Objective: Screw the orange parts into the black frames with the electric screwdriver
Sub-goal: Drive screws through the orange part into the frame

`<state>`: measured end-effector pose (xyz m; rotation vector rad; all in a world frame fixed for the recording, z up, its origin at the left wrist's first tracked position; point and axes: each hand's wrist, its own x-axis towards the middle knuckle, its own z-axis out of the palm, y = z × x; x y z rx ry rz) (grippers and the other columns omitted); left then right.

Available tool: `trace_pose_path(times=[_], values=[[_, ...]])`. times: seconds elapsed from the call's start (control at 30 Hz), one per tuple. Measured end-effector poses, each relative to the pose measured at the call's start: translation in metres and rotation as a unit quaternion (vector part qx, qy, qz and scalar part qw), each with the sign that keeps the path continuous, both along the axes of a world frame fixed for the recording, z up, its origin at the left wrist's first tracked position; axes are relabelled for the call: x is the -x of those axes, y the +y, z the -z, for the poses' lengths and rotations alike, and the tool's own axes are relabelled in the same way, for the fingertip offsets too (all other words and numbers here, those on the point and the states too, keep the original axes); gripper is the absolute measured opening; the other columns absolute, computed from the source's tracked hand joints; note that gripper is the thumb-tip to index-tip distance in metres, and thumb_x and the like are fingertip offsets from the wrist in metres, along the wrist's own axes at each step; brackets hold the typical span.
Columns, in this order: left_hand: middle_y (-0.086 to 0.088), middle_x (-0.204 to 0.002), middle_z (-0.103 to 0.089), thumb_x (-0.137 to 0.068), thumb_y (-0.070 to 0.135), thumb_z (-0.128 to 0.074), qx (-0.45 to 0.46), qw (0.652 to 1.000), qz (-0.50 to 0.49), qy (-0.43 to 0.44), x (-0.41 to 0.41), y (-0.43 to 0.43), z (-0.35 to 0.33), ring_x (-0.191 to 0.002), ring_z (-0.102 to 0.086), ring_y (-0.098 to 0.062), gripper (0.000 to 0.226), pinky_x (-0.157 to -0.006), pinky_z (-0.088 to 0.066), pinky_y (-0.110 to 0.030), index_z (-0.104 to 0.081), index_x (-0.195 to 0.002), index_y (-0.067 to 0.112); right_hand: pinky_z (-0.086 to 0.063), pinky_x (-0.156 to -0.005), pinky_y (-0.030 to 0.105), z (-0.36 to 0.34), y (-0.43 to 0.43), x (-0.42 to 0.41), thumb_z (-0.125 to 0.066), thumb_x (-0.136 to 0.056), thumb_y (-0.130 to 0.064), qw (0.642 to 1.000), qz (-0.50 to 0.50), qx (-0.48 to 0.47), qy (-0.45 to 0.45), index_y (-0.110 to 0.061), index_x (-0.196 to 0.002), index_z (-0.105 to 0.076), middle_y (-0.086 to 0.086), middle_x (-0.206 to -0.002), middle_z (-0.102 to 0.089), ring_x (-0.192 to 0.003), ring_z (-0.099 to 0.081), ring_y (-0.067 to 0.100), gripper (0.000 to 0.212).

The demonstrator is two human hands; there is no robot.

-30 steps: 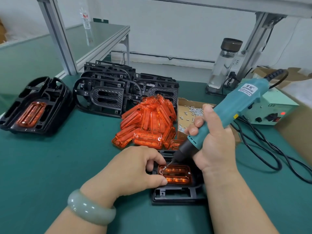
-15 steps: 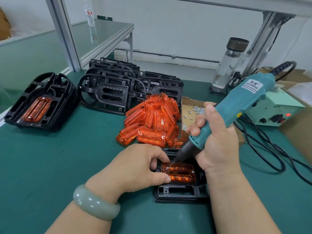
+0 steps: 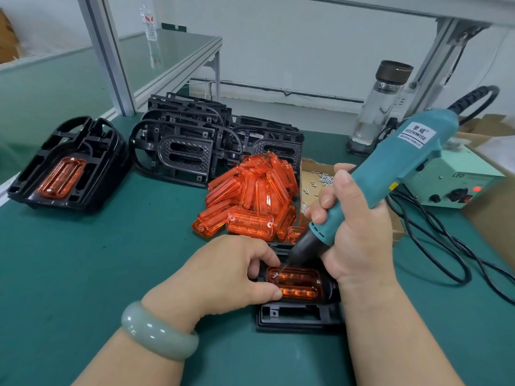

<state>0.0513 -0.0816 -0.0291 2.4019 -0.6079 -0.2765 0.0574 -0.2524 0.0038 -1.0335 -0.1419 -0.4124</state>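
A black frame lies near the table's front with an orange part seated in it. My left hand grips the frame's left side, thumb on the orange part's near edge. My right hand holds the teal electric screwdriver, tilted, its bit tip on a screw at the orange part's left end. Behind lies a pile of loose orange parts. A stack of bare black frames stands farther back. At the far left sits a black frame with an orange part fitted.
An open cardboard box of small screws sits behind my right hand. A green power supply with a red light and black cables fills the right side. A glass bottle stands at the back beside an aluminium post.
Both hands stay on the frame and the screwdriver's bit stays at the orange part's left end. Only the camera view has shifted slightly.
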Motion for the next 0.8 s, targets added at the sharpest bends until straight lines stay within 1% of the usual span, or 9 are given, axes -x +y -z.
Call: trace_pose_path(times=[0.23,0.33,0.4,0.47,0.57,0.63,0.73,0.77,0.8], values=[[0.015,-0.073,-0.057,-0.064,0.056,-0.074,-0.003,1.000,0.001,-0.003,0.000,0.000,0.000,-0.068,-0.054,0.001,0.038,-0.062,-0.047,-0.020,-0.063,-0.098,0.044,-0.047,-0.053,0.029,-0.003,0.006,0.003,-0.058,-0.086,-0.019,0.998,-0.028,0.043,-0.023,-0.014,-0.098,-0.054,-0.003,-0.057,-0.049,-0.043,-0.047,0.013,0.014],[0.015,-0.072,-0.056,-0.064,0.055,-0.073,-0.006,1.000,0.002,-0.006,0.000,0.000,-0.001,-0.067,-0.054,0.001,0.035,-0.061,-0.046,-0.020,-0.061,-0.095,0.046,-0.047,-0.053,0.028,-0.005,0.008,0.003,-0.063,-0.085,-0.021,0.996,-0.044,0.065,-0.034,-0.015,-0.100,-0.054,-0.004,-0.057,-0.051,-0.043,-0.048,0.012,0.018],[0.016,-0.071,-0.056,-0.064,0.056,-0.073,-0.013,1.000,0.007,-0.009,0.001,0.000,-0.002,-0.065,-0.053,0.000,0.031,-0.059,-0.043,-0.020,-0.059,-0.090,0.047,-0.046,-0.052,0.028,-0.006,0.010,0.003,-0.068,-0.083,-0.025,0.995,-0.058,0.075,-0.041,-0.020,-0.099,-0.057,-0.005,-0.058,-0.052,-0.043,-0.049,0.012,0.020],[0.017,-0.069,-0.054,-0.064,0.056,-0.072,-0.017,1.000,0.010,-0.009,0.001,-0.001,-0.004,-0.062,-0.051,0.000,0.023,-0.056,-0.039,-0.020,-0.055,-0.078,0.053,-0.044,-0.052,0.028,-0.007,0.014,0.002,-0.067,-0.081,-0.031,0.992,-0.076,0.092,-0.051,-0.023,-0.099,-0.059,-0.005,-0.058,-0.052,-0.043,-0.049,0.012,0.021],[0.019,-0.063,-0.052,-0.063,0.056,-0.074,-0.010,1.000,0.014,-0.016,0.003,-0.002,-0.007,-0.057,-0.048,-0.002,0.027,-0.053,-0.037,-0.021,-0.048,-0.066,0.063,-0.043,-0.049,0.027,-0.008,0.019,0.003,-0.072,-0.080,-0.034,0.983,-0.112,0.123,-0.072,-0.019,-0.098,-0.059,-0.006,-0.061,-0.053,-0.043,-0.050,0.012,0.027],[0.015,-0.062,-0.051,-0.064,0.055,-0.074,-0.014,1.000,0.019,-0.020,0.003,-0.003,-0.008,-0.056,-0.048,-0.003,0.031,-0.053,-0.038,-0.022,-0.046,-0.065,0.066,-0.042,-0.050,0.029,-0.008,0.021,0.003,-0.074,-0.080,-0.040,0.979,-0.125,0.136,-0.083,-0.018,-0.101,-0.060,-0.006,-0.062,-0.053,-0.043,-0.050,0.012,0.034],[0.013,-0.065,-0.051,-0.065,0.056,-0.073,-0.018,0.999,0.024,-0.023,0.003,-0.004,-0.008,-0.058,-0.049,-0.003,0.027,-0.055,-0.040,-0.023,-0.048,-0.068,0.065,-0.044,-0.053,0.030,-0.007,0.018,0.004,-0.076,-0.076,-0.048,0.982,-0.133,0.108,-0.081,-0.021,-0.110,-0.059,-0.007,-0.060,-0.052,-0.044,-0.049,0.010,0.046],[0.014,-0.066,-0.052,-0.064,0.057,-0.072,-0.019,0.999,0.022,-0.021,0.002,-0.004,-0.006,-0.060,-0.049,-0.002,0.022,-0.056,-0.041,-0.023,-0.053,-0.075,0.060,-0.045,-0.054,0.029,-0.006,0.016,0.004,-0.076,-0.074,-0.049,0.984,-0.131,0.094,-0.077,-0.023,-0.109,-0.060,-0.007,-0.059,-0.052,-0.044,-0.049,0.010,0.047],[0.014,-0.067,-0.052,-0.064,0.058,-0.072,-0.021,0.999,0.018,-0.023,0.001,-0.004,-0.005,-0.062,-0.050,-0.002,0.025,-0.057,-0.041,-0.023,-0.058,-0.084,0.054,-0.045,-0.054,0.028,-0.005,0.014,0.004,-0.077,-0.073,-0.049,0.986,-0.130,0.078,-0.072,-0.024,-0.108,-0.061,-0.007,-0.059,-0.051,-0.044,-0.048,0.009,0.046]])
